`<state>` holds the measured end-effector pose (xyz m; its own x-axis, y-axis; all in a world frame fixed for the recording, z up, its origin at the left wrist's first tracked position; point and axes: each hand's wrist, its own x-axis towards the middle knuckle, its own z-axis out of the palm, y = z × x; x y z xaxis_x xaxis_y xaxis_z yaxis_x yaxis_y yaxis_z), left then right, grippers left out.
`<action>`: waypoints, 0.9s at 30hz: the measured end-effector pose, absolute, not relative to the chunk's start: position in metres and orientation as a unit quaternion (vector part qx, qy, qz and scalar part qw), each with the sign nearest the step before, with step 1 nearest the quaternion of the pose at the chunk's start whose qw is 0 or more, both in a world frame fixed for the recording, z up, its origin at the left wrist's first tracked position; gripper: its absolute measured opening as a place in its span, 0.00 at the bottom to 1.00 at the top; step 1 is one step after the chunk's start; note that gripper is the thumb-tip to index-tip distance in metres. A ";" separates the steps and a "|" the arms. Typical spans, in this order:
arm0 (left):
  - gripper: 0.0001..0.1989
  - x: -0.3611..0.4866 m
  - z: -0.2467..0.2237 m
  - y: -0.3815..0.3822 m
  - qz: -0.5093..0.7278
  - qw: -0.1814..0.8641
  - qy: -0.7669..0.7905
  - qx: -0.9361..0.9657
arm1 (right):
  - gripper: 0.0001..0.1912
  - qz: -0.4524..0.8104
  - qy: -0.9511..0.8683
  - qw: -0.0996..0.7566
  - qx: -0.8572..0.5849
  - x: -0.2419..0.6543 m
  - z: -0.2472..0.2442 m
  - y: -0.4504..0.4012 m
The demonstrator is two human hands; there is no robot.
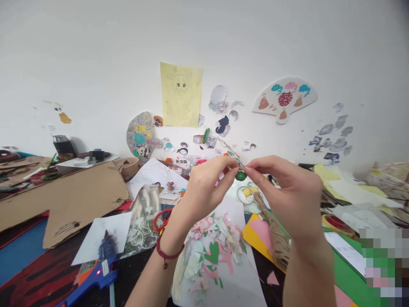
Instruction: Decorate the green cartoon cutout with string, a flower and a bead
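Note:
In the head view, my left hand (pixel 212 179) and my right hand (pixel 284 187) meet at the middle, raised above the worktable. Both pinch a small cord ornament that carries a round green bead (pixel 240 175), which hangs just below my fingertips. A thin strand with leaf-like or beaded bits (pixel 234 154) rises above the pinch; its exact make is too small to tell. Beneath my hands, a white sheet (pixel 252 281) bears green, pink and pale paper cutouts (pixel 212 253). A cream tassel (pixel 177 277) lies by its left edge.
At the left are a blue glue gun (pixel 105 268) with a red light, cardboard (pixel 86 200) and a plastic bag of white cords (pixel 145 221). Right of the sheet lie a twine bundle (pixel 279 236) and a phone (pixel 347 251). A white wall (pixel 96 51) with pictures stands behind.

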<state>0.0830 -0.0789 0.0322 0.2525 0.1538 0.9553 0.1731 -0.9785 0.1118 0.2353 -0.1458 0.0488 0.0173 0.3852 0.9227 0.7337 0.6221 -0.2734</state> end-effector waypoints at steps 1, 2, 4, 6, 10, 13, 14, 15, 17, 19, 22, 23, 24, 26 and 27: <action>0.02 0.083 0.032 -0.079 -0.601 0.004 -0.102 -0.793 | 0.04 -0.155 -0.685 0.583 -0.408 0.235 0.049 -0.146; 0.02 0.083 0.032 -0.079 -0.600 0.000 -0.101 -0.794 | 0.04 -0.160 -0.685 0.583 -0.407 0.235 0.049 -0.145; 0.02 0.082 0.032 -0.079 -0.599 -0.004 -0.099 -0.795 | 0.03 -0.165 -0.685 0.582 -0.405 0.236 0.049 -0.144; 0.02 0.082 0.032 -0.079 -0.598 -0.008 -0.098 -0.796 | 0.03 -0.165 -0.686 0.582 -0.404 0.236 0.049 -0.143; 0.02 0.082 0.033 -0.079 -0.595 -0.030 -0.098 -0.797 | 0.03 -0.160 -0.684 0.586 -0.403 0.236 0.049 -0.143; 0.02 0.080 0.033 -0.080 -0.596 -0.041 -0.100 -0.795 | 0.03 -0.162 -0.685 0.587 -0.400 0.236 0.048 -0.144; 0.02 0.080 0.033 -0.080 -0.597 -0.043 -0.102 -0.794 | 0.03 -0.163 -0.687 0.586 -0.398 0.235 0.048 -0.143; 0.02 0.079 0.034 -0.081 -0.598 -0.044 -0.103 -0.794 | 0.03 -0.164 -0.689 0.585 -0.396 0.235 0.048 -0.143; 0.02 0.078 0.034 -0.081 -0.598 -0.047 -0.106 -0.793 | 0.03 -0.163 -0.694 0.582 -0.391 0.234 0.047 -0.142; 0.02 0.078 0.034 -0.081 -0.596 -0.051 -0.110 -0.794 | 0.04 -0.161 -0.698 0.580 -0.388 0.233 0.047 -0.141; 0.02 0.078 0.034 -0.081 -0.596 -0.054 -0.113 -0.793 | 0.04 -0.153 -0.694 0.587 -0.388 0.233 0.048 -0.140; 0.02 0.078 0.035 -0.080 -0.598 -0.056 -0.115 -0.792 | 0.04 -0.147 -0.692 0.591 -0.387 0.233 0.048 -0.140; 0.02 0.077 0.035 -0.080 -0.599 -0.058 -0.116 -0.790 | 0.03 -0.138 -0.692 0.595 -0.386 0.234 0.048 -0.139; 0.02 0.077 0.035 -0.079 -0.600 -0.069 -0.118 -0.788 | 0.03 -0.120 -0.691 0.602 -0.382 0.236 0.049 -0.139; 0.02 0.077 0.035 -0.079 -0.601 -0.076 -0.118 -0.787 | 0.04 -0.113 -0.690 0.604 -0.383 0.236 0.049 -0.140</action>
<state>0.0766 -0.0791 0.0350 0.2490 0.2770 0.9280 0.0941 -0.9606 0.2615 0.2364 -0.1396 0.0485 0.0227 0.3924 0.9195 0.6649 0.6810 -0.3070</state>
